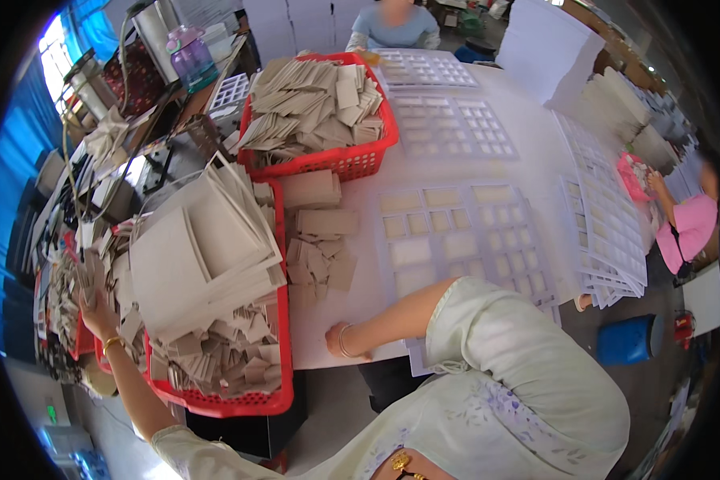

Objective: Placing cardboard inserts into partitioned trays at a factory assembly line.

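Near the table [534, 100] front edge sits my right hand [342, 340], my left hand [98, 317] seemingly gathering cards [90, 270], careful lifting called for next, finger closure indiscernible on both.

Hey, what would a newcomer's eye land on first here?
Probably the two large red baskets heaped with grey card pieces, left of centre. Next, the white gridded frames laid across the pale table. The left hand is at far left, beyond the nearer basket.

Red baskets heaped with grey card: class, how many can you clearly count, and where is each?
2 clearly: the far basket, left of the white trays; the near basket, closer to the wearer. Red edges by the left hand may be more, partly hidden.
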The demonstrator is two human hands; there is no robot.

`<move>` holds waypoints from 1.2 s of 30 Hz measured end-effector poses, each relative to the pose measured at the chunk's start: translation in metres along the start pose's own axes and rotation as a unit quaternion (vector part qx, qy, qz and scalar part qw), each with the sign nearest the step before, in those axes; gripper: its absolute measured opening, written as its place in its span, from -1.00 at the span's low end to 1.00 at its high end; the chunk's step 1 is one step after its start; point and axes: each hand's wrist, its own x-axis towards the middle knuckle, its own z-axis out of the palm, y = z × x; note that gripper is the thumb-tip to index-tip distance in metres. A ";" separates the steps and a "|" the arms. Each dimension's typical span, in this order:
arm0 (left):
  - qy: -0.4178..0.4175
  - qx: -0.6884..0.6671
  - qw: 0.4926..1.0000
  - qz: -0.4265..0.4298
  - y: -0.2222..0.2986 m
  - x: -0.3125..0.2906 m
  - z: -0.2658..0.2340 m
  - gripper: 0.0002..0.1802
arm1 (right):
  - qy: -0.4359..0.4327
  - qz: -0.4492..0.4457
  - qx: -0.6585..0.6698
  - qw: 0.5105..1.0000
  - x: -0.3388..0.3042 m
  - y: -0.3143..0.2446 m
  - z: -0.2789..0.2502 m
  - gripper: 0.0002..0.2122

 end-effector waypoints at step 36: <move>-0.025 -0.521 0.820 -0.237 0.288 -0.345 -0.097 -0.67 | 0.127 0.095 -0.006 0.987 -0.042 -0.013 0.009 -0.42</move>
